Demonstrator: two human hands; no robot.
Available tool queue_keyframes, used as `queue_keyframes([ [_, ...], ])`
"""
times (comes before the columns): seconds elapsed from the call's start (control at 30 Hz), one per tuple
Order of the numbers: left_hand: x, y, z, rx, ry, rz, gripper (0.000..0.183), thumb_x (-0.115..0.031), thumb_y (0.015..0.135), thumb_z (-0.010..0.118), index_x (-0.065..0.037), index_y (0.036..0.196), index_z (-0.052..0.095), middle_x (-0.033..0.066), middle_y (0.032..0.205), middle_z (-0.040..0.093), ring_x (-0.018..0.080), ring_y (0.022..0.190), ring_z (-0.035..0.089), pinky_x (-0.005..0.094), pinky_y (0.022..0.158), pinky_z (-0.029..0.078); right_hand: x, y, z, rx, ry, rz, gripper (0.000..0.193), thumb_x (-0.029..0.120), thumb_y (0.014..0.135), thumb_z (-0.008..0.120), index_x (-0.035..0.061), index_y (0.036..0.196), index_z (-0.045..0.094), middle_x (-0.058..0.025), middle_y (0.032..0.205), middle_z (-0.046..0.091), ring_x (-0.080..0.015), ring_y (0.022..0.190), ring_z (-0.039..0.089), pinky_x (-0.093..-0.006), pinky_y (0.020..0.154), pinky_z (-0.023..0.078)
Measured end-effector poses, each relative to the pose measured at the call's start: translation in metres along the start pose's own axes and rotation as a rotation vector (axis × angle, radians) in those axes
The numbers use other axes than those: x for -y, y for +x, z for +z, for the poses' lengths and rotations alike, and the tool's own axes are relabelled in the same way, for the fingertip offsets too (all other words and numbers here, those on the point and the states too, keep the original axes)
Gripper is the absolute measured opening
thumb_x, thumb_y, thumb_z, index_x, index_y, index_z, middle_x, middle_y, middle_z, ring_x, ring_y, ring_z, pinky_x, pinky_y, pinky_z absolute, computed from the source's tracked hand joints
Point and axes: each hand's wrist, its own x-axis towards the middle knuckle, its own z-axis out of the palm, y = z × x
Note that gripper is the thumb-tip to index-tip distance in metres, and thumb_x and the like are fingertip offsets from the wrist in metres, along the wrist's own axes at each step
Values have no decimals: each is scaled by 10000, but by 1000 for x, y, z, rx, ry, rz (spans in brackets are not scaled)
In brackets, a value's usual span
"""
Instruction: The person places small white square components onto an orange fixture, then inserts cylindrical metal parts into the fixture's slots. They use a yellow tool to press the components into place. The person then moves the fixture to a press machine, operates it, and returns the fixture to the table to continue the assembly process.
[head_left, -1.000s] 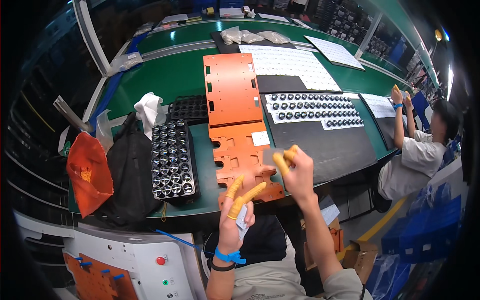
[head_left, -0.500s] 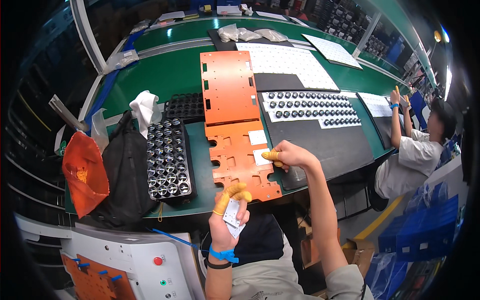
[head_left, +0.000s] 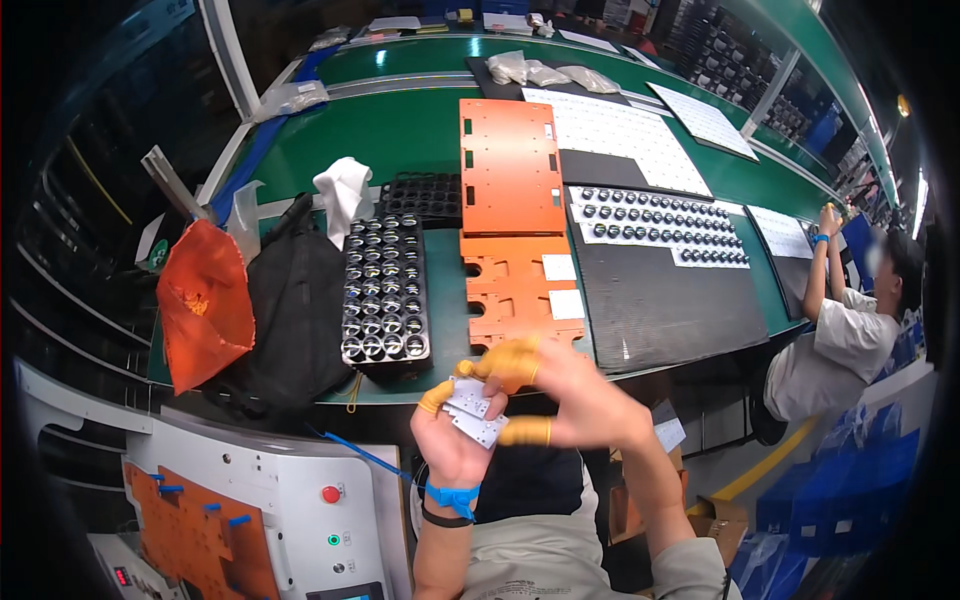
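My left hand (head_left: 452, 445), with yellow finger covers and a blue wrist strap, is closed round a few small white perforated plates (head_left: 478, 425). My right hand (head_left: 575, 400), slightly blurred, reaches over them from the right. Its covered thumb and forefinger are apart on either side of the plates; contact is hard to tell. Just beyond stands an orange hinged fixture: a flat upper panel (head_left: 511, 165) and a lower part with cutouts (head_left: 515, 310). Two white square plates lie along the lower part's right side, the far one (head_left: 558, 267) and the near one (head_left: 566, 304).
Left of the fixture stands a black tray of round lens-like parts (head_left: 385, 290), beside a black bag (head_left: 300, 310) and an orange pouch (head_left: 205, 305). At right lies a black board (head_left: 670, 305) with a white sheet of black round parts (head_left: 660, 228). A co-worker (head_left: 840, 320) sits farther right.
My right hand has left the near white plate on the fixture and come back toward my left hand. The view has shifted, so the bench appears farther right.
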Motion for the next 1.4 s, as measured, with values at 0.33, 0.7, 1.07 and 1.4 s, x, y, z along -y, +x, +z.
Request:
queue_keyframes([
  [0.33, 3, -2, 21, 24, 174, 50, 488, -411, 1036, 373, -36, 1286, 559, 101, 1191, 626, 207, 1065, 602, 357, 909, 482, -2, 0, 37, -200, -291, -61, 368, 131, 720, 811, 43, 1041, 656, -122, 1253, 575, -324, 1090, 540, -422, 913, 455],
  [0.7, -9, 3, -23, 54, 344, 39, 362, -367, 1059, 386, -121, 1277, 538, 34, 1088, 645, 116, 895, 606, 249, 606, 465, 8, 28, 28, -128, -184, -49, 244, 146, 781, 777, 40, 981, 688, -106, 1079, 655, -280, 997, 619, -387, 865, 495],
  [1.07, -14, -9, -3, 62, 592, 93, 373, -391, 1056, 431, -67, 1148, 591, 83, 1030, 631, 186, 861, 613, 283, 592, 524, -79, 167, 22, -492, -200, 217, 266, 171, 839, 743, 12, 1049, 712, -128, 945, 686, -278, 868, 680, -388, 782, 536],
  [1.4, -18, -19, -5, 190, 420, 89, 355, -216, 880, 580, -72, 1202, 540, 101, 1079, 571, 233, 860, 541, 356, 682, 424, -93, 205, 16, -253, -294, 276, 285, 177, 814, 742, -4, 1032, 724, -183, 948, 710, -320, 901, 685, -406, 815, 546],
])
